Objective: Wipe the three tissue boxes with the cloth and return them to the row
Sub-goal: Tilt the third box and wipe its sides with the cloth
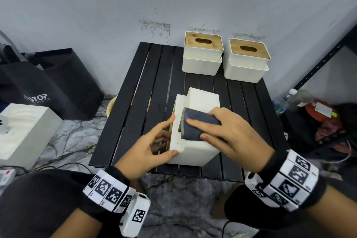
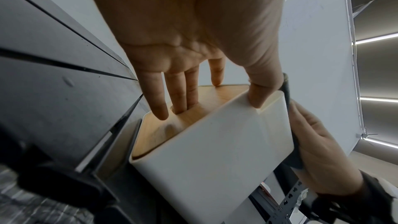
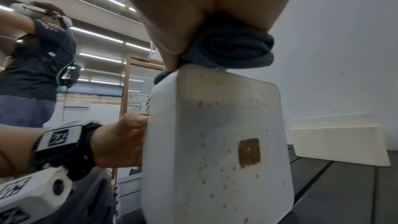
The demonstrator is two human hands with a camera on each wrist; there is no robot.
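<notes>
A white tissue box [image 1: 195, 152] with a wooden lid lies tipped on its side at the front middle of the black slatted table [image 1: 135, 112]. My left hand [image 1: 166, 137] grips its left end, fingers on the wooden lid [image 2: 193, 122] and thumb on the near white corner. My right hand [image 1: 199, 129] lies flat on a folded dark grey cloth [image 1: 201, 117], pressing it onto the box's upward face. The box's underside [image 3: 215, 142] shows brown specks and a brown patch, with the cloth [image 3: 232, 48] at its upper edge. Two more tissue boxes [image 1: 202, 54] [image 1: 247, 60] stand upright side by side at the back.
On the floor to the left are a black bag [image 1: 48, 83] and a white box [image 1: 25, 127]. On the right stand a plastic bottle [image 1: 289, 98], clutter and a dark shelf upright [image 1: 318, 63]. The wall is right behind the table. Another person [image 3: 36, 57] stands further off.
</notes>
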